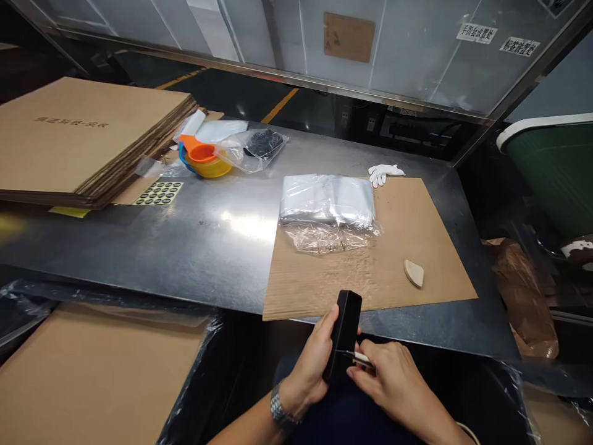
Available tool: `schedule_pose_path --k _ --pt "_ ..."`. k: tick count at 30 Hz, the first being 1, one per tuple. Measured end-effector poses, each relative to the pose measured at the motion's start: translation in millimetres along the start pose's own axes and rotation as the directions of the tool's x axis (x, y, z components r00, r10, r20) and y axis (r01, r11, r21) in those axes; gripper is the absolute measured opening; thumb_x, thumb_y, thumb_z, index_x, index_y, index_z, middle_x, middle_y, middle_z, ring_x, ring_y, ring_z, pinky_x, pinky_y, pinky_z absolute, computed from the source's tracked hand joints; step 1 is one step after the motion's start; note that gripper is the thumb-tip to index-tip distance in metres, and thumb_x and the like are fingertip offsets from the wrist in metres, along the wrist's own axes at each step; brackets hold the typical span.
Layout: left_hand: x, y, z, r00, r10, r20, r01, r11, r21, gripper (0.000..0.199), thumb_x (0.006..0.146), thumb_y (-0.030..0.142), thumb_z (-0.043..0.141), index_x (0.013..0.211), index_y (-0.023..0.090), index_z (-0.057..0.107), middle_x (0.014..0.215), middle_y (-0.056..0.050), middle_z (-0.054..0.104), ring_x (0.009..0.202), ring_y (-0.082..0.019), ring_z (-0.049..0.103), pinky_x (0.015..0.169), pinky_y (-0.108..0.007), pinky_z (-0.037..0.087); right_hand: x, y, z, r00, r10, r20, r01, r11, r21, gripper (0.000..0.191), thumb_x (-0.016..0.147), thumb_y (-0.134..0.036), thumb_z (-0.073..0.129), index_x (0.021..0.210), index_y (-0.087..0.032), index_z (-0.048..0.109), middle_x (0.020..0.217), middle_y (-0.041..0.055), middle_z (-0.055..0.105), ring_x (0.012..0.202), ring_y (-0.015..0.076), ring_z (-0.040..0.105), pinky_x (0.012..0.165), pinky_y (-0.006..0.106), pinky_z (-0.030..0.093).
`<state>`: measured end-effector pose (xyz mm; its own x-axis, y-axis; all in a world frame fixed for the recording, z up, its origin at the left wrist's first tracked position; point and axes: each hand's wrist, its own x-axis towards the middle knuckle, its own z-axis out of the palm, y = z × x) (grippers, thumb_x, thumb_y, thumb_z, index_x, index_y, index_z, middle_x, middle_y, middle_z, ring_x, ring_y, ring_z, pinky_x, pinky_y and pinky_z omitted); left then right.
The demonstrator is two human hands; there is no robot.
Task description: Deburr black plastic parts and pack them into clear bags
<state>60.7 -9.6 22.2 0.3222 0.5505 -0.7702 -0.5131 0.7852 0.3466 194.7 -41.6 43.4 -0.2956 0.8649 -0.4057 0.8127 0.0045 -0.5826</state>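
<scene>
Oblong black block [343,332]: matte, straight-sided, corners slightly rounded.

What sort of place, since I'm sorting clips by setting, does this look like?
Probably a factory or packing workstation: a metal workbench carries a stack of cardboard sheets and clear plastic packaging, and printed labels are stuck on the panel behind.

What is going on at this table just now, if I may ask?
The left hand holds a black box near the front edge of the table, while the right hand holds a slim tool with its tip at the box. Beyond them, plastic bags and a pale wedge lie on a cardboard sheet, with a white glove at its far edge.
</scene>
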Motion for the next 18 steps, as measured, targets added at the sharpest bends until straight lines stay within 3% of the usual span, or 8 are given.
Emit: schedule_pose_path --k 8,13,18 --pt "1.0 -4.0 -1.3 1.0 0.002 -0.028 -0.002 1.0 0.014 0.039 0.084 0.048 0.048 0.075 0.012 0.061 0.06 -0.005 0.064 0.05 -0.014 0.059 0.051 -0.024 0.046 3.2 1.8 -0.5 0.998 -0.039 0.043 0.033 0.991 0.133 0.013 0.077 -0.023 0.053 0.065 -0.02 0.047 0.058 -0.0029 0.056 0.049 0.01 0.047 0.049 0.021 0.024" --pt "2.9 -6.9 -2.0 1.0 0.017 -0.025 -0.017 1.0 0.006 0.034 0.081 0.046 0.055 0.076 0.012 0.06 0.058 -0.002 0.062 0.047 -0.012 0.057 0.05 -0.023 0.047 15.0 12.3 -0.8 0.999 0.019 -0.04 -0.009 0.973 0.232 0.016 0.074 -0.021 0.052 0.06 -0.02 0.045 0.052 -0.0042 0.05 0.048 0.0095 0.043 0.049 0.022 0.025" --pt "0.8 -6.3 -3.8 0.997 -0.072 0.025 0.069 0.992 0.109 0.039 0.086 0.048 0.046 0.095 0.012 0.059 0.061 -0.003 0.064 0.042 -0.011 0.056 0.041 -0.02 0.043 29.4 27.0 -12.2 0.981 0.104 -0.166 -0.042 0.941 0.337 0.008 0.074 -0.022 0.053 0.066 -0.019 0.052 0.053 -0.0047 0.051 0.049 0.0098 0.044 0.05 0.022 0.028"
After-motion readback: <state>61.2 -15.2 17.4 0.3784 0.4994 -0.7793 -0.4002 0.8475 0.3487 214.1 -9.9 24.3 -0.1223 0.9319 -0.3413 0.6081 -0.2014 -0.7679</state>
